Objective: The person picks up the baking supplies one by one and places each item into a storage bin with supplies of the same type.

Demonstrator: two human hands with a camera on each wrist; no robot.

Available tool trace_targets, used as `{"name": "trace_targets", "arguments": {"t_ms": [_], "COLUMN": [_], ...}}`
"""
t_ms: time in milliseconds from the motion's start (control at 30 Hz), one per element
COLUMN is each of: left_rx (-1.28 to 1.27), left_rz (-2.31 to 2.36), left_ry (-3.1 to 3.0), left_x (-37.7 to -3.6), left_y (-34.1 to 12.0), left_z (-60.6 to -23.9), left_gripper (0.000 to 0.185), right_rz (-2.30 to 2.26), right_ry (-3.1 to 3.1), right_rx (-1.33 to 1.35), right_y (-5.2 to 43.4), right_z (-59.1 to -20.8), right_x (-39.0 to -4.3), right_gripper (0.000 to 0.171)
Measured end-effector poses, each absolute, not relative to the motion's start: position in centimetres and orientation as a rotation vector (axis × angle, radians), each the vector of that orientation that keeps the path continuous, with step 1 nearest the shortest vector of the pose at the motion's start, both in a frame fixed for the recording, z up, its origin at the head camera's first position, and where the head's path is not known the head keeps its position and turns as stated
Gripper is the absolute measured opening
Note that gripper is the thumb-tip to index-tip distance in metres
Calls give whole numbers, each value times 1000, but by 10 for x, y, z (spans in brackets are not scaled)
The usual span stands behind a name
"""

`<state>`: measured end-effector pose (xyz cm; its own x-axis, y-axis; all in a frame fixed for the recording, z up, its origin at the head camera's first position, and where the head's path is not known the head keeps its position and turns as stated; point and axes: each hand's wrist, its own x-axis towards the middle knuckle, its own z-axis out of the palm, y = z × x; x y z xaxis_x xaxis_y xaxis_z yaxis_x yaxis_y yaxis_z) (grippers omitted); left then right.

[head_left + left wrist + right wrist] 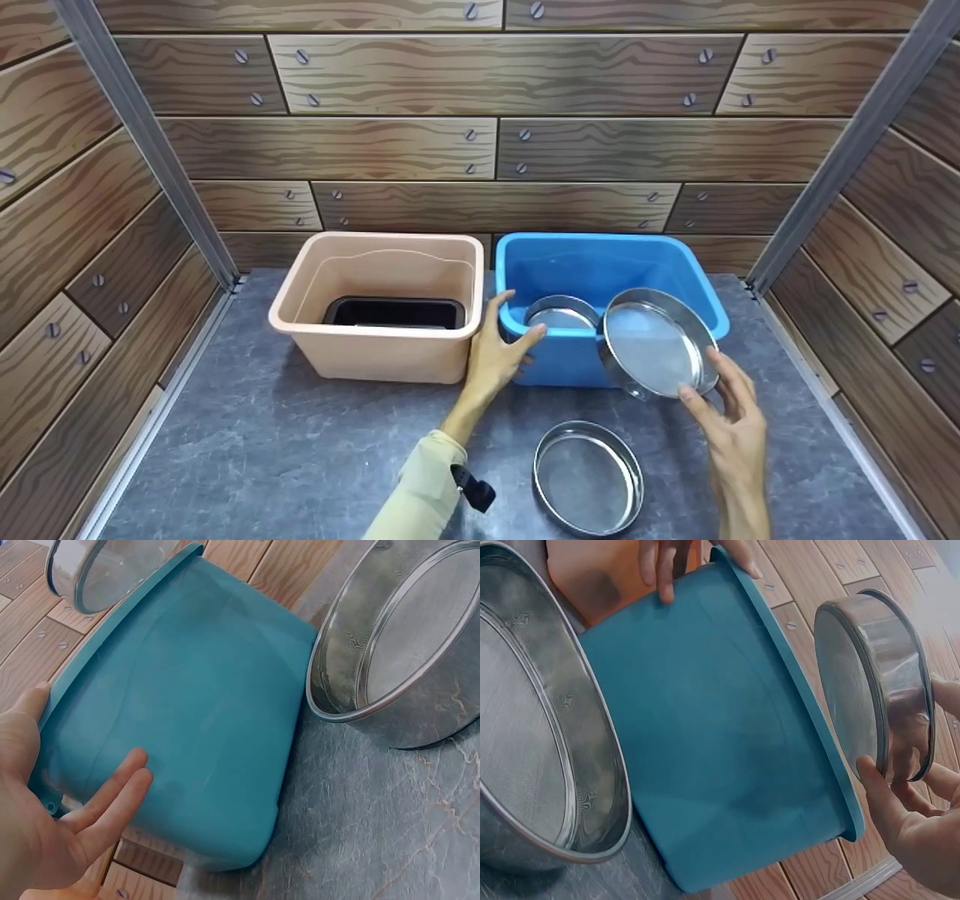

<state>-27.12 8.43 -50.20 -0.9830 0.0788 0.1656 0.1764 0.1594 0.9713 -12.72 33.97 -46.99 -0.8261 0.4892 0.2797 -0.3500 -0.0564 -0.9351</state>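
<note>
Right hand (pixel 731 420) pinches steel sieve (pixel 656 343) by rim, tilted over blue tub (pixel 525 259) front edge. Left hand (pixel 496 352) spread, steadying tub corner. Sieve looks light, stiff, slick; mesh delicate, so grip rim only.

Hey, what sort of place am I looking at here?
Probably a staged recording booth rather than a real kitchen: walls papered in printed wood planks, metal corner posts, and a grey slate-look tabletop holding two plastic tubs and steel sieves.
</note>
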Motion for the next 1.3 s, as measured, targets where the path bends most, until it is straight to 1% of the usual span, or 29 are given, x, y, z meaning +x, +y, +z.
{"name": "trace_targets", "arguments": {"t_ms": [200, 467, 800, 1033, 1300], "left_rx": [-239, -253, -287, -284, -263], "left_rz": [-1992, -1995, -2004, -2031, -2015], "left_ry": [-2334, -2346, -2324, -2312, -2342], "left_x": [-272, -272, -273, -274, -274], "left_y": [85, 85, 82, 81, 83], "left_z": [-502, -502, -500, -499, -500], "left_gripper": [72, 75, 72, 74, 75], "right_rz": [1907, 1819, 1773, 1783, 1697], "right_ry": [-1681, -1781, -1824, -1791, -1822], "right_rx": [-174, -233, -263, -248, -297], "right_y": [337, 332, 324, 317, 311], "right_z": [-468, -463, -457, -452, -448], "right_x": [-140, -161, -172, -183, -193], "right_gripper": [60, 61, 58, 57, 54]}}
